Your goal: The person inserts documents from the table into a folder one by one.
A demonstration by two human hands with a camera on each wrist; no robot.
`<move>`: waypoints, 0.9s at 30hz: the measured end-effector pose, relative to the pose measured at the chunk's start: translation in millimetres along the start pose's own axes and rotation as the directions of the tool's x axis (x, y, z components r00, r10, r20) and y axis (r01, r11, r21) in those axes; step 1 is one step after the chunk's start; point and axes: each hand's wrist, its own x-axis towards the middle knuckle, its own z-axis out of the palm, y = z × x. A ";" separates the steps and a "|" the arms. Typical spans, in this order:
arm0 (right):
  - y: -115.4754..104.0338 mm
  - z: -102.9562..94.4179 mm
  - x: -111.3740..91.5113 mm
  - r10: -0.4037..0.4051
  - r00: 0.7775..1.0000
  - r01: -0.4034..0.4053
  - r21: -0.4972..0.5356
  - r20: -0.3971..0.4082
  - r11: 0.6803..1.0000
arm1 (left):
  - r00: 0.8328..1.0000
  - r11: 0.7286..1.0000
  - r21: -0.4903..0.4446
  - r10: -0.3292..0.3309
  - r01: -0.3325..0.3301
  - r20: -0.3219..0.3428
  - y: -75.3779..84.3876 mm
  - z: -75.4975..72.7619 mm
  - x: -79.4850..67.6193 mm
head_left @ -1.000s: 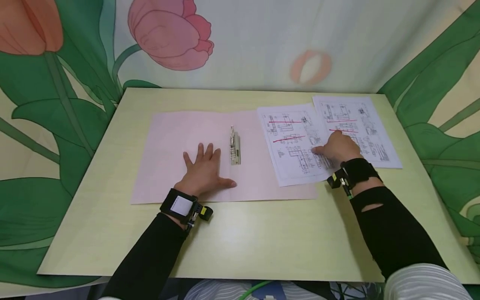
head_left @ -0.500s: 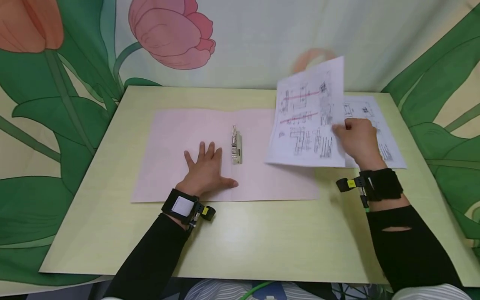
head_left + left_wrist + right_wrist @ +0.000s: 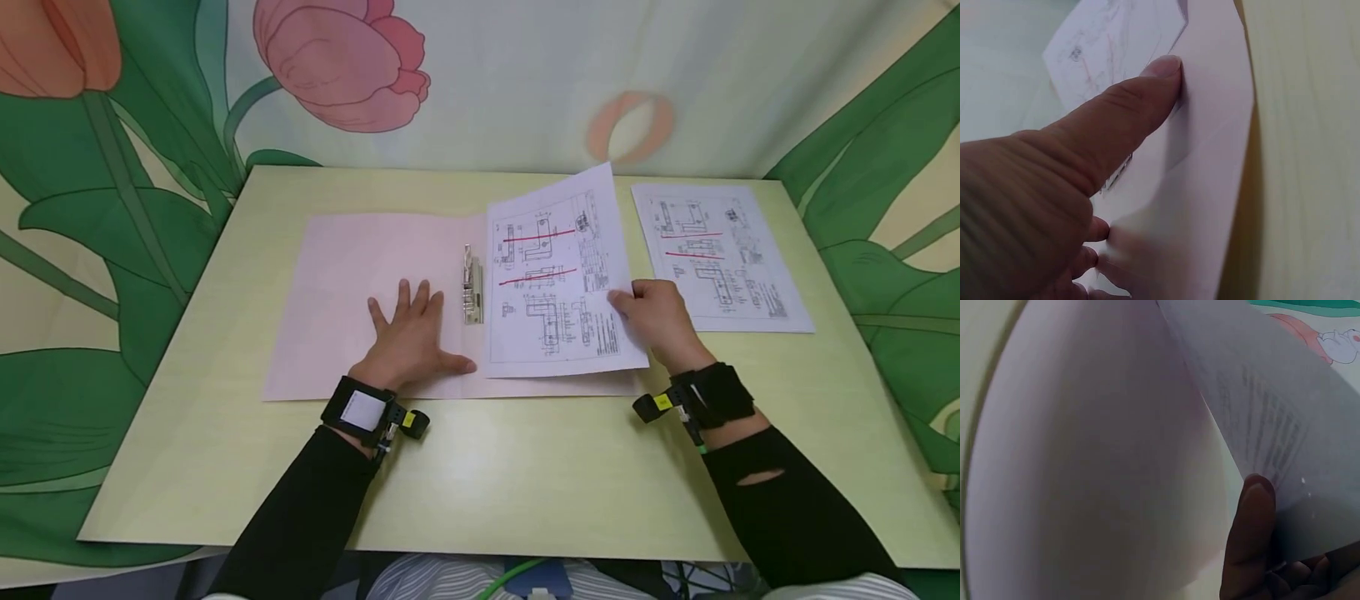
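Note:
A pale pink folder point(image 3: 330, 283) lies spread open on the table, a metal binder clip mechanism point(image 3: 472, 287) along its middle fold. My left hand point(image 3: 408, 337) rests on the folder's left half, fingers spread and thumb reaching toward the fold; the left wrist view shows the thumb point(image 3: 1129, 112) against the folder. My right hand point(image 3: 662, 321) pinches the right edge of a printed drawing sheet point(image 3: 555, 333) with two red lines across it. That sheet overlaps the folder's right half, its far right corner raised. In the right wrist view the thumb point(image 3: 1254, 519) lies against the lifted sheet.
A second drawing sheet point(image 3: 750, 292), also marked with red lines, lies at the right of the table point(image 3: 525, 483). Behind the table hangs a flower-printed curtain point(image 3: 510, 83). A green cable point(image 3: 513, 577) runs below the front edge.
My right hand has gripped the nearer drawing sheet, lifted it and brought it left over the folder, close to the clip mechanism. The second sheet is now uncovered. My left hand has stayed in place.

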 end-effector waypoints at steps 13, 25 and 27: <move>5.3 1.4 1.7 0.107 0.993 -0.112 0.099 0.052 0.989 | 1.000 1.000 -0.011 0.014 -0.014 0.004 -2.6 -0.6 1.7; 1.4 12.5 -1.0 0.061 0.991 -0.072 0.098 0.115 0.993 | 1.000 1.000 -0.026 0.009 -0.009 0.020 -6.2 -0.7 5.6; 1.3 15.1 -0.9 0.069 0.990 -0.080 0.082 0.127 0.993 | 1.000 1.000 -0.027 0.012 -0.011 0.026 -6.7 -0.6 5.9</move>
